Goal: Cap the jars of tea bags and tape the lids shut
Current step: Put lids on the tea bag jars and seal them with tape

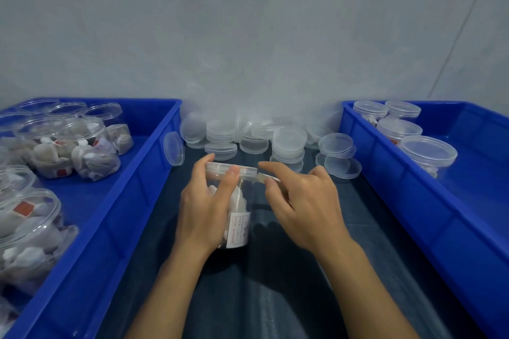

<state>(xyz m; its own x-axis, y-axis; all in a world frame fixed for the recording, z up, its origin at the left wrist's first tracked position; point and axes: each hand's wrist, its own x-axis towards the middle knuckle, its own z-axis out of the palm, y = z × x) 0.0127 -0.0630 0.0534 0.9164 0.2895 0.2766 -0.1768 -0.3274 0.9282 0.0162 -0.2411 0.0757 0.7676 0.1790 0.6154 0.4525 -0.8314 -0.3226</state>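
Between two blue bins (143,170) lies a dark mat (275,283), loose clear lids (289,139) heaped at its far end by the grey wall. At the mat's middle the left hand (205,209) wraps round a capped jar of tea bags (237,217), thumb on the lid (231,170). The right hand (305,206) pinches a strip of clear tape (264,177) just beside the lid's rim.

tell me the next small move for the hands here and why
Probably press the tape strip down along the lid's edge: the left hand grips the capped jar, while the right hand pinches the strip beside the lid.
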